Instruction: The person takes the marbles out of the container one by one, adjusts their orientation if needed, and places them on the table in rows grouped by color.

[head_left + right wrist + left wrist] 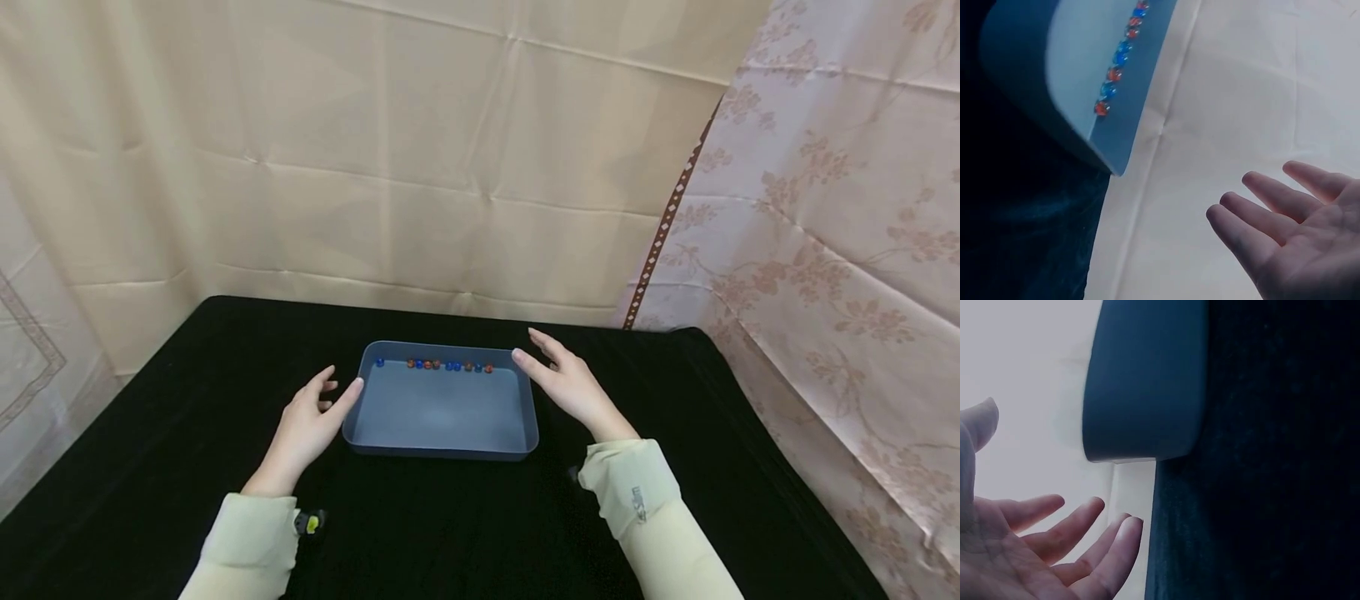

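A shallow blue-grey tray (442, 412) lies on the black cloth. Along its far inner wall runs a row of small shiny red and blue marbles (450, 366); one blue marble (380, 362) sits apart at the left end. My left hand (303, 429) is at the tray's left side, its thumb tip by the rim. Over at the right far corner is my right hand (566, 383), thumb tip close to the rim. Both hands hold nothing, and their fingers spread loosely. In the right wrist view the marbles (1114, 74) line the tray wall.
Black cloth (247, 392) covers the table around the tray. Behind it hangs a cream curtain (435, 167), with a pink floral curtain (825, 275) on the right. A whitish cloth (45, 367) hangs at the far left.
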`<state>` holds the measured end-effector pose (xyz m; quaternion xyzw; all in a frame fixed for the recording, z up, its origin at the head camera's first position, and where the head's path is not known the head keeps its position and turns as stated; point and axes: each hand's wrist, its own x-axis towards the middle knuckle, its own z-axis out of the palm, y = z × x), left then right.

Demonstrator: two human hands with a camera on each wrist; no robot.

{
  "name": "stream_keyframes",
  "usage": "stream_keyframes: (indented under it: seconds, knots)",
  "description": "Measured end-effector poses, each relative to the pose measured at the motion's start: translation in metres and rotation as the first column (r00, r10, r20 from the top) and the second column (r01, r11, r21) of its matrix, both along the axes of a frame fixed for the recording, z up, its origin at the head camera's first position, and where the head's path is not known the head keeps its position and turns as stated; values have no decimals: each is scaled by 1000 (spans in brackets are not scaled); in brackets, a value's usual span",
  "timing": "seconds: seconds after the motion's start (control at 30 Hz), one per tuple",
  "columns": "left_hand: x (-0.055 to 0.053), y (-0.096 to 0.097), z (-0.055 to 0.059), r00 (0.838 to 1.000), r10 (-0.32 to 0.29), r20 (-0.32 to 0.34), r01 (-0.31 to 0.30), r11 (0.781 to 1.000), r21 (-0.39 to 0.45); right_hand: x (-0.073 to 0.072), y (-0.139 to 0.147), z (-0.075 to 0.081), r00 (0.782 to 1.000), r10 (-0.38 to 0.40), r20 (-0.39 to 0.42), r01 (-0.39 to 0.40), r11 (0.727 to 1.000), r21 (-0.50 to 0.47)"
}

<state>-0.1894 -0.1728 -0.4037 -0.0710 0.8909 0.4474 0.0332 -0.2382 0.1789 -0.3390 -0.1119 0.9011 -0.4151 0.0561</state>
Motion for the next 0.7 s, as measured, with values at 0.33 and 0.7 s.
stream_keyframes:
  seconds: [0.33,0.7]
  knots:
    - [-1,-1,-5,1000,-3,28,2,999,32,-7,-10,7,998,-24,64,27,998,-53]
    - [-3,-2,-9,1000,-16,9,16,999,36,-22,-19,9,996,-43,74,51,992,-114]
